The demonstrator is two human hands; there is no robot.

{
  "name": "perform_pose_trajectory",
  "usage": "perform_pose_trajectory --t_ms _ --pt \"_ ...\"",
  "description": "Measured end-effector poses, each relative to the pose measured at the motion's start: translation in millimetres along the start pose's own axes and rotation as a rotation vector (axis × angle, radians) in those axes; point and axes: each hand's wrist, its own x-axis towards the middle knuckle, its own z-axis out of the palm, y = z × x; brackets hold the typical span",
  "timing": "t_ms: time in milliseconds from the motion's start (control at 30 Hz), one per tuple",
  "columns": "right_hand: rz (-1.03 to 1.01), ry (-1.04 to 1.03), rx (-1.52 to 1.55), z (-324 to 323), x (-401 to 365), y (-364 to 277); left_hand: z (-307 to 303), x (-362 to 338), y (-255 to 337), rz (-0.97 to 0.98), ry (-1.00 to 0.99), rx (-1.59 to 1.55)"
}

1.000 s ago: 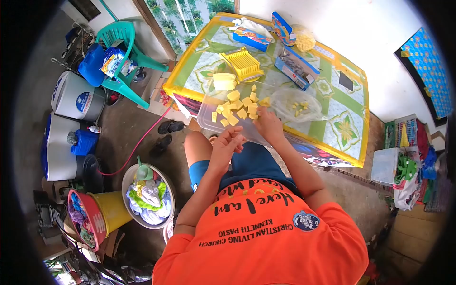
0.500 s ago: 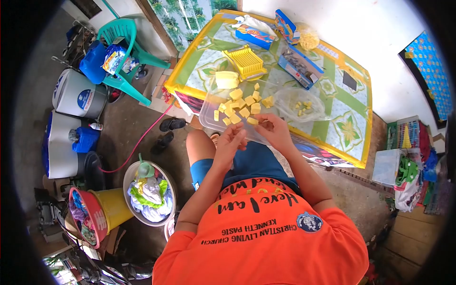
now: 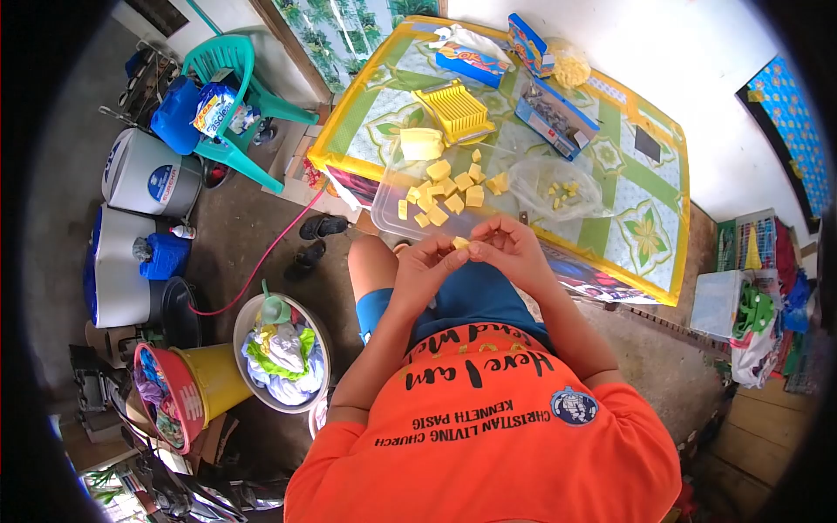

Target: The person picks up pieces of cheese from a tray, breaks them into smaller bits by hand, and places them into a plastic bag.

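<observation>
Close to my lap, in front of the table edge, my left hand [image 3: 429, 263] and my right hand [image 3: 507, 250] meet around a small yellow piece [image 3: 461, 243]. Fingers and thumbs of both hands pinch it, so most of its shape is covered. Just beyond them is a clear plastic tray [image 3: 382, 216] with several yellow blocks [image 3: 454, 203] heaped in it. A larger pale yellow block [image 3: 421, 144] rests at the tray's far side. To the right lies a clear plastic bag [image 3: 594, 193] with smaller yellow pieces [image 3: 563, 189] on it.
On the table [image 3: 646, 230] stand a yellow slotted rack [image 3: 455, 112], an opened blue box [image 3: 555, 119], another blue box [image 3: 472, 64] and a bag of pale yellow bits [image 3: 571, 70]. At left are a green chair [image 3: 248, 103] and a basin of cloths [image 3: 283, 353].
Both hands have drawn back from the tray's near edge toward my lap and come together on one yellow piece. The view has shifted slightly.
</observation>
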Motion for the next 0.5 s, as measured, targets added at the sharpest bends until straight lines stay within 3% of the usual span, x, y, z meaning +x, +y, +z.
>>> perform_pose_trajectory --t_ms 500 --pt "0.035 0.013 -0.059 5 -2 -1 9 -3 13 0.025 -0.010 -0.041"
